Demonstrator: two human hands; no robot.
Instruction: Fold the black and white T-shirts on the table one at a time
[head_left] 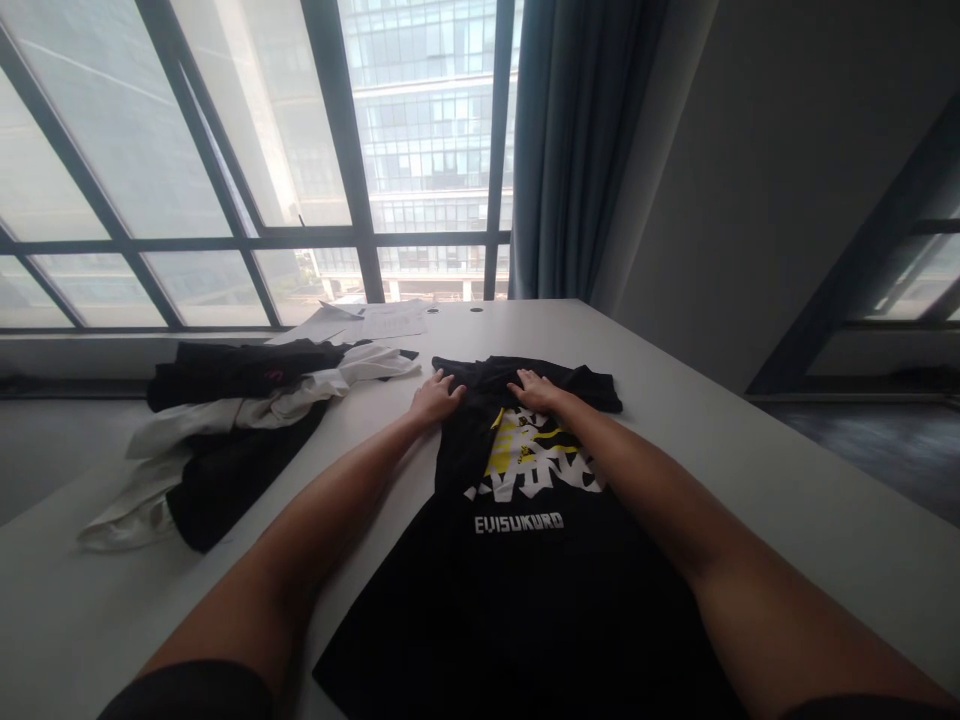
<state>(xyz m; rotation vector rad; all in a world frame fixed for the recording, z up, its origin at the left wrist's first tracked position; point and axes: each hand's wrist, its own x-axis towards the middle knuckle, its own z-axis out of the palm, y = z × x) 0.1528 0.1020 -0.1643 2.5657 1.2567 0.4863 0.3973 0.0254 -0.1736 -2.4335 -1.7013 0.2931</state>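
Note:
A black T-shirt (525, 600) with a white and yellow print and the letters EVISUKURO lies on the white table, its hem toward me and its collar end far away. My left hand (438, 397) rests at the shirt's far left edge near the shoulder, fingers stretched out. Flat on the upper part of the shirt, right of the middle, is my right hand (535, 391), its fingers spread. Left of the print the cloth overlaps in a fold. Neither hand appears to grip the fabric.
To the left lies a loose pile of black and white clothes (247, 420). Sheets of paper (386, 320) are on the far end of the white table (697, 440), by two dark round holes. Beyond stand large windows and a blue-grey curtain (574, 150).

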